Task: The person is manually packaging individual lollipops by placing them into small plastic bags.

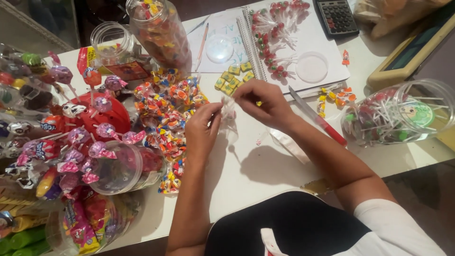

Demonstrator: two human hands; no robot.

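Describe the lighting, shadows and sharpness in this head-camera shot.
Head view: light from above throws a soft shadow of the arms onto the white table; the left hand and right hand look slightly motion-blurred around the small clear bag; glare washes the clear lid; the candy pile is fairly sharp.

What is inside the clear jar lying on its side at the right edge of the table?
The clear jar holds lollipops with white sticks and red, pink and green heads. A round sticker on its wall covers some of them; how many there are cannot be told.
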